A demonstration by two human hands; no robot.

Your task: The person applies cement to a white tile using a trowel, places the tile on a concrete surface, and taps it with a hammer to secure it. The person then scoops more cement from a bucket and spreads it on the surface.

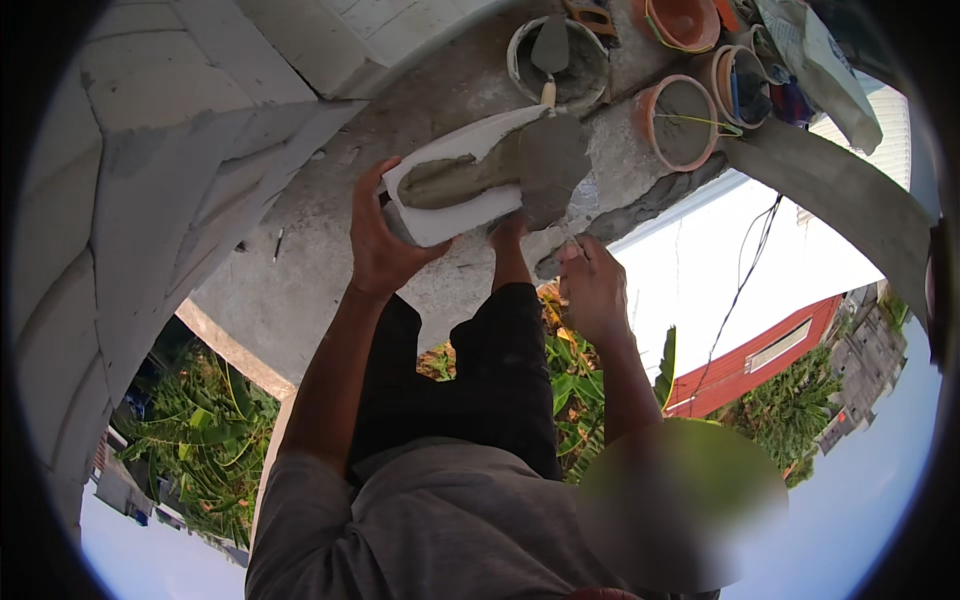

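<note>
My left hand (pixel 375 240) grips the near end of a white lightweight block (pixel 455 215), held tilted over the concrete ledge (pixel 300 290). A strip of grey mortar (pixel 450 178) lies along the block's upper face. My right hand (pixel 595 285) holds a trowel; its grey blade (pixel 555 160) rests against the far end of the block and the mortar. My bent leg in black trousers (pixel 480 390) sits between my forearms.
A wall of white blocks (pixel 150 150) curves along the left. At the back stand a grey bucket (pixel 580 75) with a second trowel (pixel 550 45) in it, several orange buckets (pixel 685 125) and a sack (pixel 825 75). Beyond the ledge's edge, banana plants (pixel 200 430) and a red roof (pixel 770 350) lie far below.
</note>
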